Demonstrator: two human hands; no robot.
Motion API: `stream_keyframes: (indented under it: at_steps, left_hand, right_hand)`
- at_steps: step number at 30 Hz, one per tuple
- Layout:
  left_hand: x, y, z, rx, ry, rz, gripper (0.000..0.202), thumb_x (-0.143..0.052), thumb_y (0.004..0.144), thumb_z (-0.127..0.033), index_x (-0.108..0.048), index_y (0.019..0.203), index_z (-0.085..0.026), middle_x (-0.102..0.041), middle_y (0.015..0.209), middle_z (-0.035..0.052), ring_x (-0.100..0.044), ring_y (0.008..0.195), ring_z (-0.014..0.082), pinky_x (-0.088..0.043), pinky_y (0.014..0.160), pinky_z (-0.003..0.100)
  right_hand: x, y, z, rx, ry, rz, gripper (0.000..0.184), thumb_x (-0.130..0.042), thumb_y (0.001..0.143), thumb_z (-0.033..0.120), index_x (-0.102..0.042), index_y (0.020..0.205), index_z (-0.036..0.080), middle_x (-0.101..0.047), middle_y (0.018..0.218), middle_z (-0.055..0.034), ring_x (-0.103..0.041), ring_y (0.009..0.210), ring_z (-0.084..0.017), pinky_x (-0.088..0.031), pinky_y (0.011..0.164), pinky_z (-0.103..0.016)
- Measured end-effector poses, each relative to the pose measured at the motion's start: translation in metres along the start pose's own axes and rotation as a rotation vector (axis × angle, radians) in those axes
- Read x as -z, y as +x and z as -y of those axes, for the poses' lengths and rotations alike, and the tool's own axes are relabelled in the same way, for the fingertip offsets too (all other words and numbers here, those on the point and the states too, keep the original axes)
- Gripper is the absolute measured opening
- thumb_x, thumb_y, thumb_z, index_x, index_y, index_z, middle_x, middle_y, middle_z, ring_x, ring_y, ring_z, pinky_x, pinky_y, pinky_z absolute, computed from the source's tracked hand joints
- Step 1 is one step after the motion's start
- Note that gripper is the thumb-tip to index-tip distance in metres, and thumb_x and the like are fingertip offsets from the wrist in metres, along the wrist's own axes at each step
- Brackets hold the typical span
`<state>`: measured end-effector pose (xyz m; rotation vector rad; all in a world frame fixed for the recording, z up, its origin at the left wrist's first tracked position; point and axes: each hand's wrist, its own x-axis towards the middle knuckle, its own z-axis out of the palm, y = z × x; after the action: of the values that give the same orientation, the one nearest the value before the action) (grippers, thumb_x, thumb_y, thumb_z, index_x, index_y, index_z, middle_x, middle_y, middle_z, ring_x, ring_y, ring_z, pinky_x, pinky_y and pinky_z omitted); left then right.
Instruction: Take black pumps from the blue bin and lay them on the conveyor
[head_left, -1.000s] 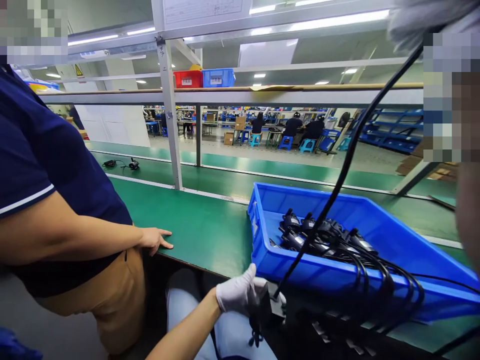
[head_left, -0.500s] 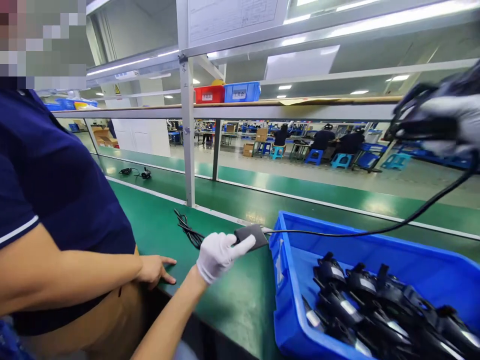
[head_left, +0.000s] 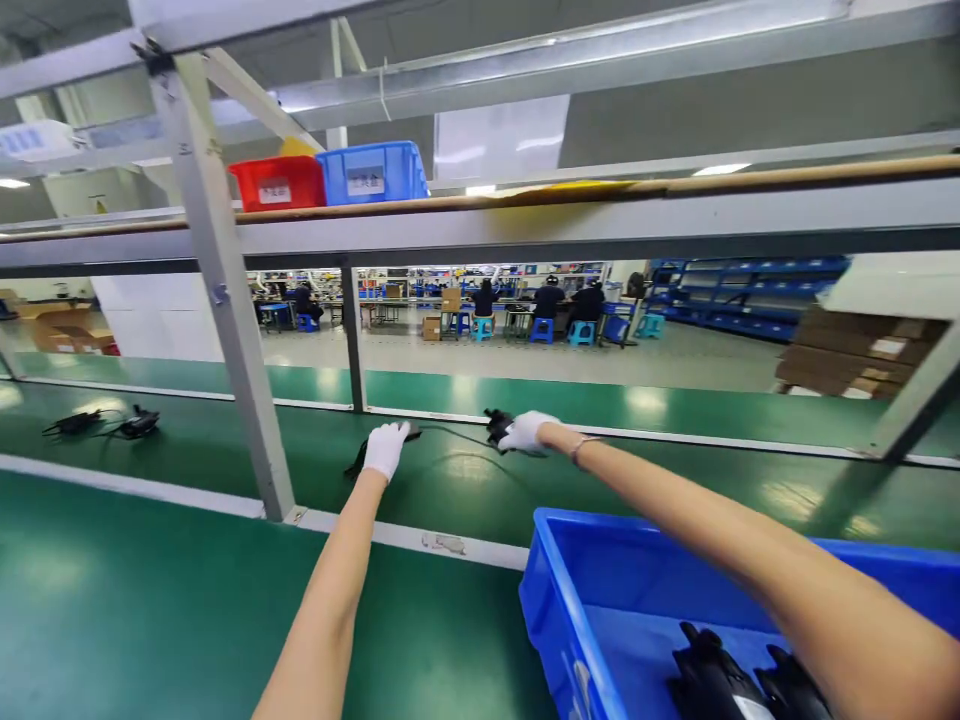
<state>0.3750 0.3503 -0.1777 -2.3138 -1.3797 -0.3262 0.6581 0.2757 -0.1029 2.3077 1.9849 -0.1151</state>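
Observation:
My left hand (head_left: 385, 450), in a white glove, is closed around a black power adapter (head_left: 413, 434), mostly hidden by the fingers. A dark bundled cord (head_left: 355, 466) hangs beside it, low over the green strip behind the white rail. To the right, my gloved right hand (head_left: 527, 432) grips a small black device (head_left: 498, 428); its exact kind is not clear. A thin black cable (head_left: 457, 434) runs between the adapter and the device. Whether either piece touches the green surface I cannot tell.
A blue bin (head_left: 555, 570) with several black devices (head_left: 724, 675) stands below my right arm. Another black device (head_left: 137, 423) with a cord lies at the far left. A grey post (head_left: 240, 350) rises left of my hands; a shelf (head_left: 525, 225) with red and blue boxes crosses above.
Both hands have reached forward over the rail; the right came down and left from the upper right with the device. My view turned right, and the person at the left is out of view.

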Motion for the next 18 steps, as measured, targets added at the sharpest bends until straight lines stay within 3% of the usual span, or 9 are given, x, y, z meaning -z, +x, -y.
stream_keyframes:
  at_steps: [4, 7, 10, 13, 15, 18]
  left_hand:
    - [-0.035, -0.023, -0.013, 0.088, -0.046, 0.174, 0.034, -0.067, 0.1, -0.037, -0.066, 0.127, -0.016, -0.07, 0.121, 0.0084, -0.07, 0.104, 0.0216, -0.062, 0.091, 0.042]
    - [-0.032, -0.038, -0.011, 0.158, -0.076, 0.239, 0.032, -0.068, 0.1, -0.037, -0.067, 0.123, -0.015, -0.07, 0.122, 0.0089, -0.069, 0.111, 0.0238, -0.059, 0.099, 0.048]
    - [-0.009, -0.04, -0.013, 0.2, -0.157, 0.255, 0.029, -0.065, 0.101, -0.035, -0.069, 0.12, -0.014, -0.07, 0.126, 0.0111, -0.067, 0.118, 0.0262, -0.055, 0.104, 0.052]
    - [0.027, -0.036, -0.033, 0.187, -0.322, 0.212, 0.036, -0.051, 0.104, -0.032, -0.067, 0.13, -0.012, -0.066, 0.14, 0.0176, -0.064, 0.127, 0.0332, -0.051, 0.109, 0.053]
    - [0.056, -0.037, -0.058, 0.146, -0.462, 0.159, 0.044, -0.042, 0.105, -0.033, -0.066, 0.135, -0.012, -0.064, 0.146, 0.0184, -0.06, 0.135, 0.035, -0.047, 0.115, 0.05]
    - [0.105, -0.049, -0.106, 0.044, -0.68, 0.086, 0.047, -0.038, 0.103, -0.035, -0.068, 0.133, -0.015, -0.067, 0.143, 0.0131, -0.059, 0.136, 0.0295, -0.043, 0.12, 0.042]
  right_hand:
    - [-0.036, 0.007, 0.037, 0.091, -0.011, 0.267, 0.032, -0.067, 0.103, 0.042, -0.069, 0.116, 0.013, -0.071, 0.112, -0.0067, -0.07, 0.097, -0.019, -0.061, 0.087, -0.037]
    - [-0.03, -0.004, 0.04, 0.117, 0.018, 0.316, 0.034, -0.064, 0.104, 0.043, -0.067, 0.122, 0.013, -0.07, 0.115, -0.008, -0.07, 0.097, -0.018, -0.062, 0.087, -0.038]
    - [0.0, -0.027, 0.015, 0.145, 0.053, 0.267, 0.037, -0.062, 0.104, 0.046, -0.068, 0.121, 0.013, -0.07, 0.118, -0.0086, -0.069, 0.103, -0.02, -0.06, 0.092, -0.04]
    - [0.023, -0.073, -0.028, 0.19, 0.075, 0.205, 0.04, -0.059, 0.105, 0.05, -0.069, 0.118, 0.014, -0.071, 0.115, -0.0079, -0.069, 0.104, -0.021, -0.058, 0.095, -0.041]
    - [0.021, -0.115, -0.053, 0.194, 0.065, 0.228, 0.041, -0.056, 0.106, 0.052, -0.07, 0.113, 0.013, -0.072, 0.107, -0.0061, -0.07, 0.097, -0.019, -0.058, 0.092, -0.039]
    - [-0.01, -0.176, -0.076, 0.134, -0.009, 0.303, 0.04, -0.061, 0.104, 0.052, -0.071, 0.107, 0.013, -0.073, 0.102, -0.0058, -0.07, 0.093, -0.018, -0.059, 0.09, -0.039]
